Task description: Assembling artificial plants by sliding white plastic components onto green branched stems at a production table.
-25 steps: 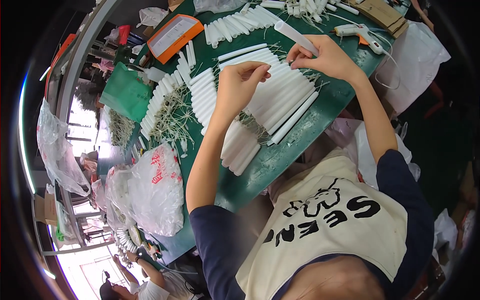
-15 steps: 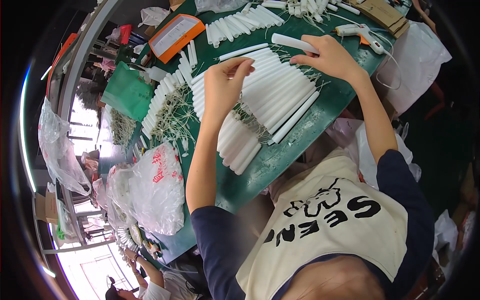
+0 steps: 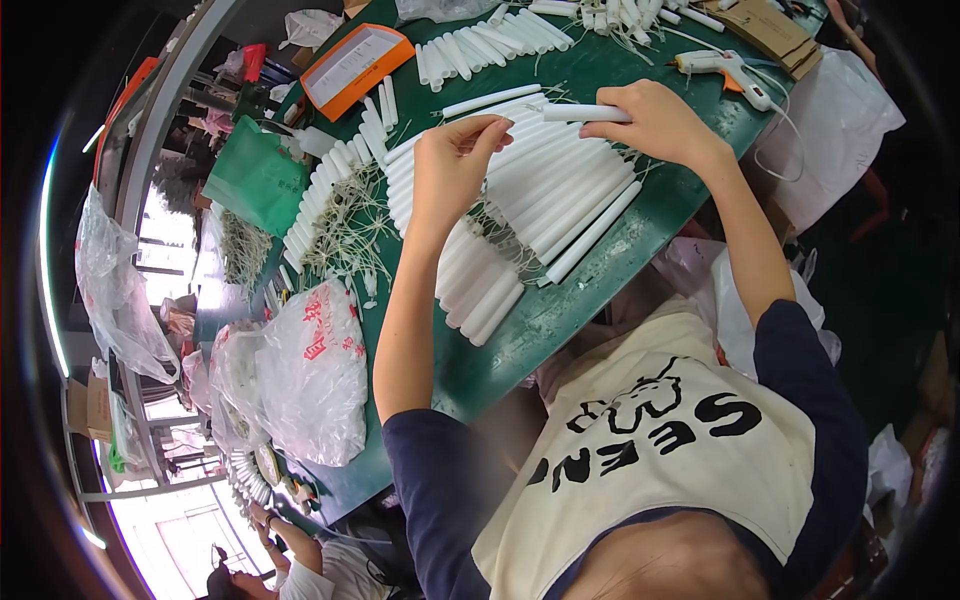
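Observation:
My right hand grips a white tube near its right end, the thumb below and the fingers above. The tube lies almost level, its free left end pointing toward my left hand. That hand is closed in a pinch, with thumb and forefinger tips together; whatever may be between them is too small to make out. Beneath both hands is a row of white tubes laid side by side, thin pale wires sticking out at their ends. A second, lower group of white tubes lies nearer to me.
The green table also bears an orange box, a glue gun with a white cord, a green bag, bundled wires and a clear plastic bag. More white tubes lie at the back. Another person sits lower left.
The tube in my right hand has swung down from a tilt to nearly level, its free end now lower and over the row. My left hand has barely moved.

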